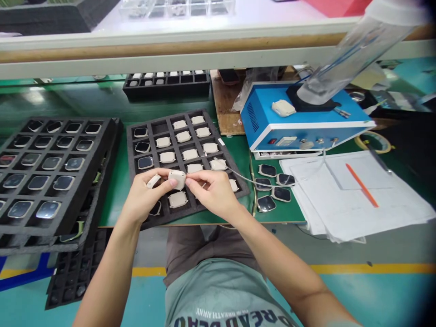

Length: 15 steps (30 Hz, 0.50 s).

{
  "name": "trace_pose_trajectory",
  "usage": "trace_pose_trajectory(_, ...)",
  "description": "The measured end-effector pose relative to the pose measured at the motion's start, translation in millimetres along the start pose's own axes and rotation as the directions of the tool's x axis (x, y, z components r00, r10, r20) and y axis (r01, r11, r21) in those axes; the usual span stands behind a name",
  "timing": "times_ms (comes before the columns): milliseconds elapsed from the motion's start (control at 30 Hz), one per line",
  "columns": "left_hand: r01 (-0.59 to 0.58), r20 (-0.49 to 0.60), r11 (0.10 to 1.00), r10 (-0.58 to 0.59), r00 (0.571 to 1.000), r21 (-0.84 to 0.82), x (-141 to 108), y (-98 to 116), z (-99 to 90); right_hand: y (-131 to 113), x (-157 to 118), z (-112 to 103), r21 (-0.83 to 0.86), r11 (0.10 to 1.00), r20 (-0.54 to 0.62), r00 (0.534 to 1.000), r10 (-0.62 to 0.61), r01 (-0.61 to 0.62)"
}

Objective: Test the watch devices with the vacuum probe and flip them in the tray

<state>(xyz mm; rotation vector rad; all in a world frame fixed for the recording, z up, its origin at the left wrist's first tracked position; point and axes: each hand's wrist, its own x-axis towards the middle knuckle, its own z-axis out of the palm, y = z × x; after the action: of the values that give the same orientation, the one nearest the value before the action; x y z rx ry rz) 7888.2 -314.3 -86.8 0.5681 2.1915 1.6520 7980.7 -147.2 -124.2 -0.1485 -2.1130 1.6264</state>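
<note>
My left hand (147,190) is closed on a small off-white smartwatch body (177,179), gripping it between thumb and fingers. A second small white piece (154,181) shows against the fingers of that hand; its kind is unclear. The thumb and forefinger of my right hand (214,190) pinch at the watch body's right edge. Both hands are over a black foam tray (161,128) with square compartments. Off-white watch bodies (184,136) fill many of them, while the left column holds dark-screened watches (146,162). A thin grey cable (243,177) runs past my right hand.
Stacked foam trays of watches (63,181) stand at left. Several loose watches (266,203) lie right of my tray. Behind them sits a blue box (306,125) bearing a clear tube (354,54). Papers (340,195) with an orange stick (361,185) lie right. A shelf edge (170,56) crosses above.
</note>
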Motion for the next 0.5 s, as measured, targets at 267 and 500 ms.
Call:
trace_pose_trajectory(267,-0.052,-0.130,0.994,0.064,0.989,0.091,-5,-6,19.8,3,2,1,-0.094,0.984,-0.101,0.985,0.142,-0.151)
trace_pose_trajectory(500,0.060,-0.248,0.807,0.109,0.963,0.587,16,-12,13.2,17,-1,-29,-0.046,0.956,-0.208,0.939,0.275,-0.290)
